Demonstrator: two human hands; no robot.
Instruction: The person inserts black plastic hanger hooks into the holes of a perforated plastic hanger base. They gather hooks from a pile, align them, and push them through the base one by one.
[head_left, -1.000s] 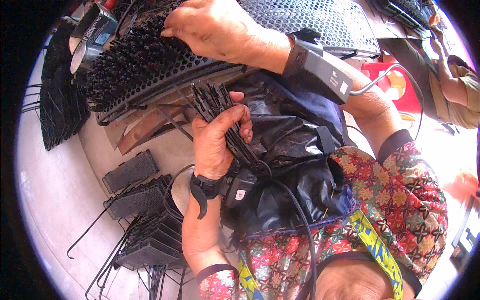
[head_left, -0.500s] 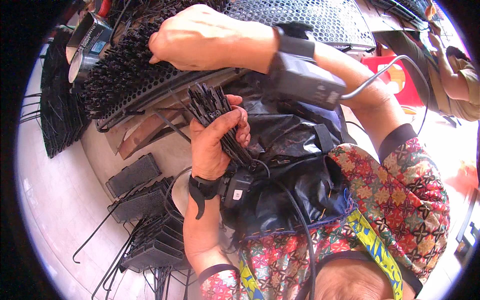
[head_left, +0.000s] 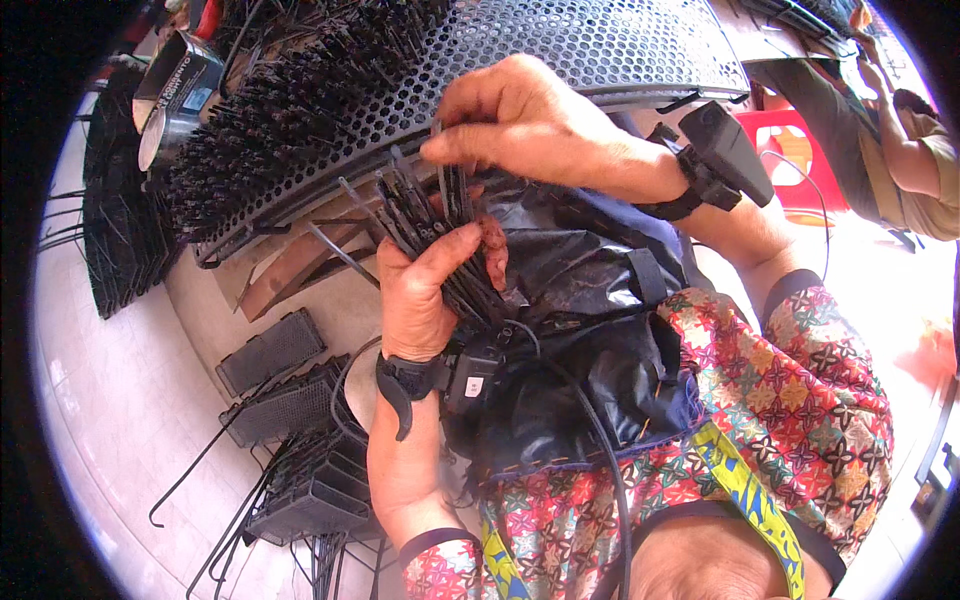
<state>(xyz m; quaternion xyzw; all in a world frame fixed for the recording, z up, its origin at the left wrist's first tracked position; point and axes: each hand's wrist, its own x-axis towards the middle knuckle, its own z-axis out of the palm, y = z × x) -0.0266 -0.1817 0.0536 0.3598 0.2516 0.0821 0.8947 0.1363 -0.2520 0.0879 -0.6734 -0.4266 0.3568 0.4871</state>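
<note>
My left hand [head_left: 420, 290] is wrapped round a bundle of thin black sticks [head_left: 455, 265], their uneven upper ends poking out above the fist. Over that bundle, my right hand [head_left: 535, 125] is closed in a pinch at the top of a thin black stick, whose lower part runs down to the other sticks. Beyond both hands lies a curved black perforated plate [head_left: 590, 45]. Many short black sticks [head_left: 300, 110] stand upright in its holes on the left side, while the right side shows bare holes.
An open can [head_left: 160, 135] and a dark box [head_left: 185, 75] stand at far left, beside a stack of black mesh [head_left: 120, 200]. Black wire racks [head_left: 310, 490] sit low on the left. At right are a red stool [head_left: 785, 160] and another person [head_left: 900, 160]. Cables hang from my wrist devices.
My right hand has come back from the standing sticks on the plate, toward the right and down to the bundle, and now pinches there. My left hand has hardly moved.
</note>
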